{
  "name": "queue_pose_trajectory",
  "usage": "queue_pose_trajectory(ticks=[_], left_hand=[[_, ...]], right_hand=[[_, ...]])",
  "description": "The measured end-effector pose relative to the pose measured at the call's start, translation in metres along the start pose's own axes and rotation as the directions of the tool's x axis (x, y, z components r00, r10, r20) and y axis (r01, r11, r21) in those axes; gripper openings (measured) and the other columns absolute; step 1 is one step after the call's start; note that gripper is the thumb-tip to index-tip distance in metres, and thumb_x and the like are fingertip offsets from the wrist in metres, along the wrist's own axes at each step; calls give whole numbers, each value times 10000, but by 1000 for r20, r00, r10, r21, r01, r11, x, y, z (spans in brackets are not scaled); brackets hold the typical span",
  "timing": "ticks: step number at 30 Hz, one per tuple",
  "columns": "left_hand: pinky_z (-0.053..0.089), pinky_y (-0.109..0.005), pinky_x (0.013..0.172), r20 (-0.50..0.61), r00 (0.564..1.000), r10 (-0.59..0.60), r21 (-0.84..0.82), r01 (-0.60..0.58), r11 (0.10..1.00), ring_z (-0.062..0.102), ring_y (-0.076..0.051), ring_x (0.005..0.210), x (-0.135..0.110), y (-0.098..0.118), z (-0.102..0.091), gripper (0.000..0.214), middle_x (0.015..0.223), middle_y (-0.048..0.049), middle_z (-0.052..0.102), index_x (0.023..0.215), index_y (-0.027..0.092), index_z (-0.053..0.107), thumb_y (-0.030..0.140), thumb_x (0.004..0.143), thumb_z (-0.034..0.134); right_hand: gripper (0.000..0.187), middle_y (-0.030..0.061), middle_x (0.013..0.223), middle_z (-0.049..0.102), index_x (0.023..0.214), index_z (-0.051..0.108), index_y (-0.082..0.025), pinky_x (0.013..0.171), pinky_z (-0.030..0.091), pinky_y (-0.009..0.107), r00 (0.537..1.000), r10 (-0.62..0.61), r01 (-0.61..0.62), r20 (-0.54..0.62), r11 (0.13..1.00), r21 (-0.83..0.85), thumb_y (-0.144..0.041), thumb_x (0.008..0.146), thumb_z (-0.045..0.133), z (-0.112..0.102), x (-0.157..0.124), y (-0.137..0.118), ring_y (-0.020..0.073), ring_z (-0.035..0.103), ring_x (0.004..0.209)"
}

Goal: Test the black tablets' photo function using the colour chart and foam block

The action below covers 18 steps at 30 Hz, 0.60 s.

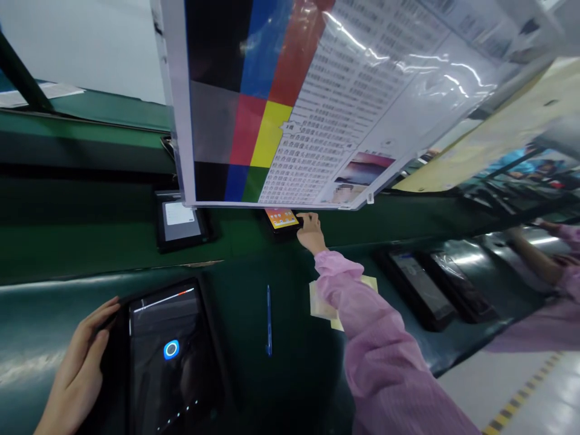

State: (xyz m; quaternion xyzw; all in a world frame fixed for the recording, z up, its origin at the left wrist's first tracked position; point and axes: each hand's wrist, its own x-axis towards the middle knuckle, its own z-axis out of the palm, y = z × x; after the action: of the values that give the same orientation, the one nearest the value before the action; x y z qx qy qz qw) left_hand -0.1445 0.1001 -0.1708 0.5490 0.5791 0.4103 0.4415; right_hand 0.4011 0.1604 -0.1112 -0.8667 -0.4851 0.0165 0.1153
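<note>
A large black tablet (176,386) lies near me on the left, a round blue-and-white icon on its dark screen. My left hand (84,362) grips its left edge, the thumb on the near side and the fingers behind the rim. Farther off, my right hand (311,231), in a pink sleeve, has its fingers closed at the right edge of a smaller tablet (283,220) with an orange lit screen. A hanging board hides the far part of that tablet. Between my arms a blue pen (269,320) rests on the green bench.
The large printed board (290,121) with colour blocks hangs low in front. Another lit tablet (180,219) sits at the back left. Yellow paper notes (322,302) lie beneath my right forearm. On the right are two dark devices (421,284) and another person's arm (537,260).
</note>
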Motion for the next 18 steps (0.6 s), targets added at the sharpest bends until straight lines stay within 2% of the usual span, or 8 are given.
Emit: queue_pose_trajectory(ticks=[3, 7, 12, 14, 18], left_hand=[[181, -605, 1355, -15, 997, -70, -26, 69, 997, 383, -369, 1546, -5, 5, 2, 354, 1460, 194, 599, 1152, 685, 662, 667, 798, 662], [244, -589, 1340, -96, 970, -225, -155, 209, 966, 394, -375, 1542, -23, 16, 16, 430, 1492, 172, 593, 1225, 649, 651, 642, 795, 665], [246, -541, 1341, -174, 950, -258, -176, 228, 958, 332, -352, 1579, -46, 27, 44, 426, 1527, 220, 551, 1225, 678, 644, 626, 802, 642], [284, -555, 1325, -205, 945, -254, -188, 217, 958, 357, -364, 1568, -49, 30, 55, 488, 1533, 175, 572, 1306, 609, 648, 604, 818, 643], [251, -555, 1330, -236, 939, -249, -212, 200, 957, 399, -381, 1541, -51, 41, 76, 637, 1565, 7, 582, 1464, 317, 616, 559, 879, 689]], right_hand=[[464, 128, 1491, 555, 1433, 570, -201, 1059, 552, 544, 996, 72, -74, 48, 996, 41, -373, 1016, 680, -7, 9, 16, 307, 606, 1293], [416, 116, 1384, 628, 1370, 612, -181, 988, 596, 494, 965, 106, -134, 238, 986, 103, -376, 1011, 693, -21, 29, 36, 270, 665, 1185], [410, 117, 1398, 623, 1359, 620, -180, 1016, 580, 513, 919, 96, -187, 382, 960, 208, -380, 1009, 695, -27, 44, 43, 279, 653, 1214], [398, 114, 1377, 634, 1346, 627, -177, 1004, 587, 502, 898, 77, -213, 433, 937, 276, -377, 1009, 696, -27, 44, 43, 272, 661, 1194], [347, 101, 1303, 669, 1290, 652, -163, 960, 608, 465, 847, 12, -282, 532, 857, 430, -362, 1009, 700, -27, 36, 42, 249, 686, 1130]])
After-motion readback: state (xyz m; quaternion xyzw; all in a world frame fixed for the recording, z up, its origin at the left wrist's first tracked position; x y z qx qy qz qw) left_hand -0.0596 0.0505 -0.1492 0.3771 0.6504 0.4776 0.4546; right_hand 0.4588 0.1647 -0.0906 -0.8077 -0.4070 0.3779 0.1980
